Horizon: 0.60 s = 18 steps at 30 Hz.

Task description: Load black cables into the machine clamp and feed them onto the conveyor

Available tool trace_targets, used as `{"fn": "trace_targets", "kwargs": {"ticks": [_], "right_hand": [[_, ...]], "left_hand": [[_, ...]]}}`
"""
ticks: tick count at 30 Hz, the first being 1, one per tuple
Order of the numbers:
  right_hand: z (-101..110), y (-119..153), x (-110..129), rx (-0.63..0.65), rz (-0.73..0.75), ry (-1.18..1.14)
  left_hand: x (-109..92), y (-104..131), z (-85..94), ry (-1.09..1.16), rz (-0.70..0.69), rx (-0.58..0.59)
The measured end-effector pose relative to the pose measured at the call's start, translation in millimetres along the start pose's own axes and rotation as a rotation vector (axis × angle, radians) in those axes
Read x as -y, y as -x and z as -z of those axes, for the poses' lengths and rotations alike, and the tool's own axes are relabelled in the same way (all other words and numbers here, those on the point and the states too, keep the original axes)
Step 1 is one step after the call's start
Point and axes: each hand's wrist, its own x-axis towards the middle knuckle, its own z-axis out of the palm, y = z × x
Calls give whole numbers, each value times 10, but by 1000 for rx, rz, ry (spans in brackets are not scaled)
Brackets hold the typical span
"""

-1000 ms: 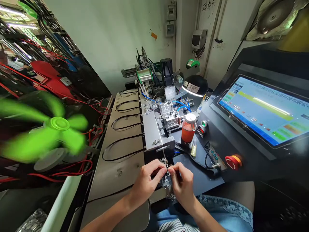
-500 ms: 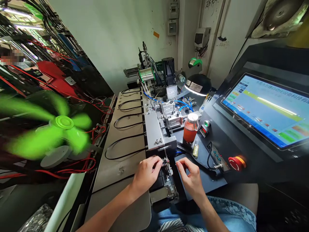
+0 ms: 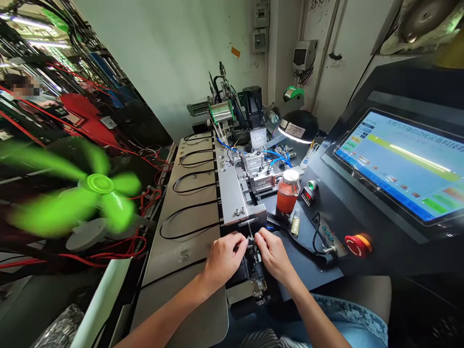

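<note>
Left hand point(image 3: 225, 254), right hand point(image 3: 273, 252): fingers curled, grip unclear. Gently, at that silvery metal fixture point(image 3: 257, 257) past the beige desk's point(image 3: 198, 248) right edge.

Left hand point(image 3: 225, 256), right hand point(image 3: 274, 253) at small metal fixture point(image 3: 255, 256), fingers point(image 3: 241, 246) pinched close together. Red jar point(image 3: 287, 197) near black lamp point(image 3: 304, 121). Screen point(image 3: 402, 159) lit, right; green fan point(image 3: 100, 183) blurred, left.

In close, can't make out any piece at the fingertips point(image 3: 244, 242) of the left hand point(image 3: 225, 256) or the right hand point(image 3: 272, 252): too small to tell! Can't see all of the metal fixture point(image 3: 258, 285) either, partly covered by those fingers. Over to the green fan point(image 3: 100, 183), blurred to streaks at the blades point(image 3: 58, 210)! Can't read the smallest lettering point(image 3: 367, 126) on the screen point(image 3: 402, 169), sliced off by the right edge.
</note>
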Motion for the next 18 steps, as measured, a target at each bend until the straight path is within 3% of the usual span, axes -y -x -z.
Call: {"fn": "trace_targets", "kwargs": {"ticks": [5,8,11,18], "right_hand": [[-61,-45,-34,12,54,-61],[-88,-29,-48,3,53,-90],[-122,-8,-54,-23,33,-124],[-181,11,-65,-50,-14,-180]], "left_hand": [[2,0,-20,-37,-30,-17],[26,44,-56,-93,-85,-84],[67,121,-69,-130,-180,-163],[93,170,-26,-319,-422,-159]]}}
